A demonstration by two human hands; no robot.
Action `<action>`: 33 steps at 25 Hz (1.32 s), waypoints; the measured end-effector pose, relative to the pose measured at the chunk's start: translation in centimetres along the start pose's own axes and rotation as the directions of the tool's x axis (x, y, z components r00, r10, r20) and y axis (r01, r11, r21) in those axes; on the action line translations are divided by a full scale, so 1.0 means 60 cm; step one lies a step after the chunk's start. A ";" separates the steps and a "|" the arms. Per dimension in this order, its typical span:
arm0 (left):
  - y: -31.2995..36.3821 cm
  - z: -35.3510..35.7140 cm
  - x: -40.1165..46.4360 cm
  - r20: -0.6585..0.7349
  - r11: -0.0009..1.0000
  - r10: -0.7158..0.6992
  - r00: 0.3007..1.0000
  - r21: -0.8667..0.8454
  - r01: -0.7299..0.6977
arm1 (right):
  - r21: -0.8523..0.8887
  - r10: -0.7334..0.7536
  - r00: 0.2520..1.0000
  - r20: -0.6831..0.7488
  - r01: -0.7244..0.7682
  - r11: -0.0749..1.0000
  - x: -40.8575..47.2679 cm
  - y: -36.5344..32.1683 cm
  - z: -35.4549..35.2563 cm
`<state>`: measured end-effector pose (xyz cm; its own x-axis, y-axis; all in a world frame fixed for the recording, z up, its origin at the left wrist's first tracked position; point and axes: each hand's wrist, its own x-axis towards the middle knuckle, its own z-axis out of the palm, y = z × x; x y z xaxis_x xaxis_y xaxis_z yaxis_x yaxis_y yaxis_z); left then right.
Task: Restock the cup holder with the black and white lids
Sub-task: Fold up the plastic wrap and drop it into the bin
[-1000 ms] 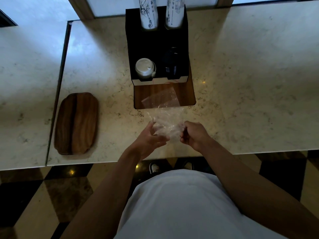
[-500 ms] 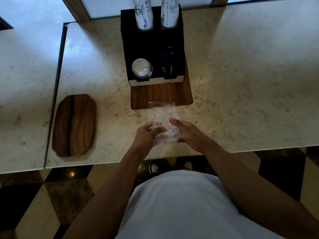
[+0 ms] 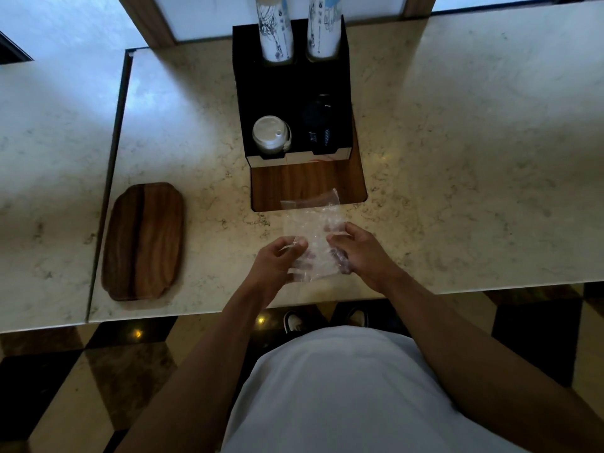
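Near the front edge of the pale marble surface (image 3: 457,191) I have both hands on a crinkled clear plastic bag (image 3: 310,230), left hand (image 3: 277,259) pinching its near left side and right hand (image 3: 356,253) clamped on its right side, which I judge is to flatten the emptied wrapper. Beyond it, the black box-shaped cup holder (image 3: 291,89) on its wooden base keeps the white lids (image 3: 269,135) in the front left slot and the black lids (image 3: 318,125) in the front right, so restocking looks nearly done.
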<state>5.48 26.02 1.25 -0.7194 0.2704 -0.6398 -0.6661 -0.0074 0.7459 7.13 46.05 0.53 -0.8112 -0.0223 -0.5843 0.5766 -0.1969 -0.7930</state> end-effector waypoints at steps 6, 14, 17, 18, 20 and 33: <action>0.005 0.000 0.007 -0.034 0.998 0.055 0.998 0.045 -0.053 | 0.063 0.047 0.998 0.053 -0.050 0.997 -0.001 0.000 -0.009; 0.012 0.012 0.013 0.076 0.958 -0.054 0.996 -0.277 0.074 | 0.413 0.103 0.981 0.165 -0.163 0.896 0.000 -0.002 -0.021; 0.015 0.015 0.020 0.064 0.901 -0.113 0.992 -0.414 0.129 | 0.540 0.089 0.976 0.197 -0.184 0.822 0.000 0.003 -0.018; 0.016 0.016 0.022 0.061 0.878 -0.133 0.989 -0.455 0.146 | 0.569 0.077 0.976 0.205 -0.183 0.802 0.000 0.003 -0.017; 0.016 0.017 0.026 0.068 0.832 -0.167 0.984 -0.525 0.177 | 0.617 0.054 0.972 0.228 -0.187 0.764 0.001 0.002 -0.018; 0.019 0.006 0.022 0.220 0.756 -0.185 0.958 -0.591 0.281 | 0.600 0.141 0.958 0.250 -0.268 0.754 0.011 -0.006 -0.037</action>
<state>3.83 26.72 1.35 -0.5228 0.4721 -0.7097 -0.8223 -0.4989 0.2738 6.58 48.27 0.05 -0.7200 -0.2944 -0.6285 0.5934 -0.7307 -0.3375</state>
